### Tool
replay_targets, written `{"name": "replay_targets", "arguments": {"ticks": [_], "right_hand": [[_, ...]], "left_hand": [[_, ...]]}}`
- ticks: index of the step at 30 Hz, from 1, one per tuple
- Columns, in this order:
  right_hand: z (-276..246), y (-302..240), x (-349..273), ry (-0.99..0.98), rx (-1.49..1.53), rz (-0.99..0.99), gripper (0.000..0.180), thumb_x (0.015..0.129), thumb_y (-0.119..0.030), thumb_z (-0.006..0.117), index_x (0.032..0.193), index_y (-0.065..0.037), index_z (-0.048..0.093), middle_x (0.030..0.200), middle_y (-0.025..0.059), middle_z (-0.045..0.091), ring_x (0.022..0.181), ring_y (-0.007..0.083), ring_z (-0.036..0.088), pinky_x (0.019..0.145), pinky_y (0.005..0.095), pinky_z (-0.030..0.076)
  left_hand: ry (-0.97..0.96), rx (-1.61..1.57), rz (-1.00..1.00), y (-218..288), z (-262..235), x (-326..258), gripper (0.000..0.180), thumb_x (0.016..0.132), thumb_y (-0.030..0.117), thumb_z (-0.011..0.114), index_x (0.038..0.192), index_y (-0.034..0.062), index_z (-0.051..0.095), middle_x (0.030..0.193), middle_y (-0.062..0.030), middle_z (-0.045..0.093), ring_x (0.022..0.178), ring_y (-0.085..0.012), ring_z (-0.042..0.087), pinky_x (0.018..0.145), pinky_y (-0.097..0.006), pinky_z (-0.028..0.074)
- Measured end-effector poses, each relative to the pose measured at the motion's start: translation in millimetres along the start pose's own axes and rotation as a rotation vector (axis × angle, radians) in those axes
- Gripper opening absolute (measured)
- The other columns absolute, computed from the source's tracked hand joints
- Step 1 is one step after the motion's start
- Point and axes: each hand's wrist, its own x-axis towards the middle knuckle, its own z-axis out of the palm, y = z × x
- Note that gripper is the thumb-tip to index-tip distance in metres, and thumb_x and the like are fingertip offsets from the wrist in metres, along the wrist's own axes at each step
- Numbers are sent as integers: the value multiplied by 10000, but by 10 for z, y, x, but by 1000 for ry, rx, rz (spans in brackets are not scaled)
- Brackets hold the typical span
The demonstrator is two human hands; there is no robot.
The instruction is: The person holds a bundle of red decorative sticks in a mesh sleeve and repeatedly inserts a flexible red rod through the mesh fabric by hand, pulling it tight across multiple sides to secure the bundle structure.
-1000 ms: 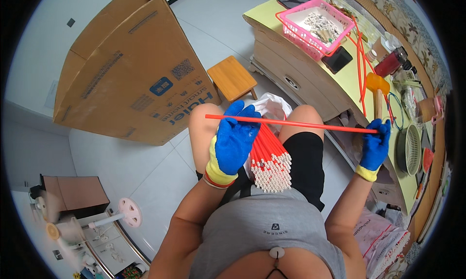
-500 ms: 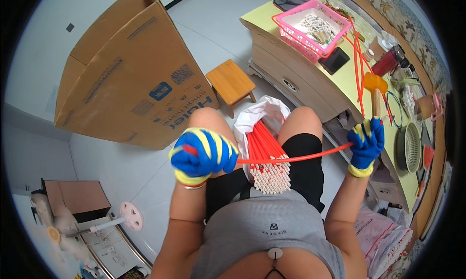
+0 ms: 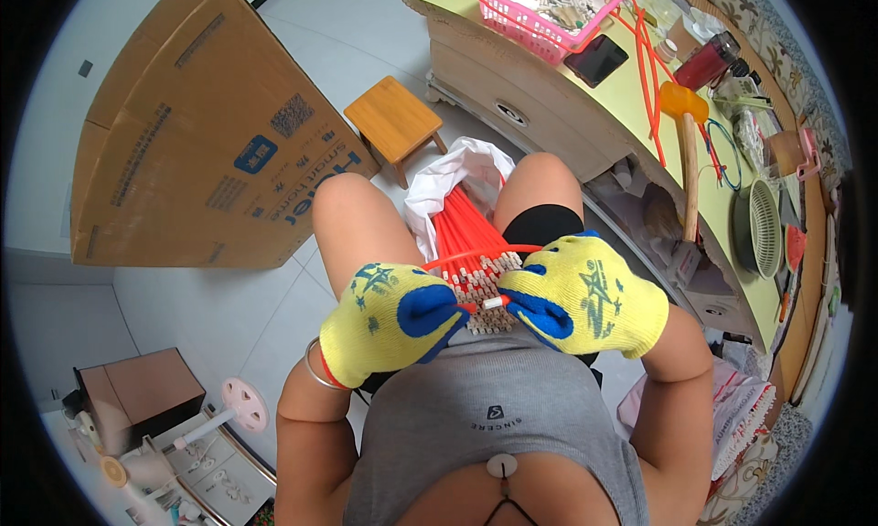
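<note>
In yellow gloves with blue palms, my hands meet above my lap. My left hand (image 3: 393, 325) pinches one end of a red tube (image 3: 480, 251), whose red tip shows past its fingers. My right hand (image 3: 585, 293) pinches the other end, where a small white connector (image 3: 494, 303) sticks out toward that red tip. The two ends are very close; I cannot tell whether they touch. Behind the fingers the tube bows in an arc. Below lies a bundle of red tubes (image 3: 462, 217) with white connector ends, in a white bag (image 3: 430, 177) between my knees.
A wooden stool (image 3: 393, 114) and a large cardboard box (image 3: 210, 151) stand ahead and left. On the green tabletop (image 3: 640, 146) at right are a pink basket (image 3: 540, 46) of small white pieces, a phone (image 3: 595, 61), loose red tubes, an orange-headed mallet (image 3: 688, 160) and a colander (image 3: 757, 226).
My hands have come together from far apart, bending the stretched red tube so its ends face each other. The gloves have turned from palm side to yellow backs. The view has shifted slightly.
</note>
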Motion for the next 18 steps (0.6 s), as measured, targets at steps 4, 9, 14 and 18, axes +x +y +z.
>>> {"name": "replay_targets", "arguments": {"ticks": [4, 9, 14, 18], "right_hand": [[100, 32, -16, -25, -39, -65, 276, 835, -229, 624, 1076, -98, 652, 879, 57, 673, 745, 235, 679, 640, 354, 501], [-26, -23, 91, -330, -207, 10, 410, 834, -264, 613, 1178, -42, 634, 920, 103, 691, 760, 272, 682, 642, 355, 506], [285, 275, -137, -210, -309, -295, 484, 865, -202, 572, 1304, 0, 598, 1072, 147, 713, 831, 267, 701, 654, 366, 515], [765, 483, -323, -339, -384, -163, 522, 968, -196, 474, 1461, -27, 503, 1410, 159, 600, 1082, 291, 691, 811, 384, 557]], "left_hand": [[44, 15, -5, -18, 94, -34, 153, 784, 179, 781, 897, 149, 682, 805, -54, 674, 701, -275, 659, 622, -365, 504], [8, 70, 35, -71, 192, -87, 213, 760, 194, 772, 959, 163, 704, 943, -32, 691, 808, -256, 678, 682, -384, 524], [-96, 113, 45, -56, 229, -89, 288, 754, 190, 741, 1040, 165, 720, 1081, -18, 688, 939, -252, 677, 752, -417, 532], [-174, 121, 40, -96, 221, -53, 352, 788, 203, 718, 1137, 155, 715, 1158, -33, 682, 988, -266, 664, 821, -424, 525]]}}
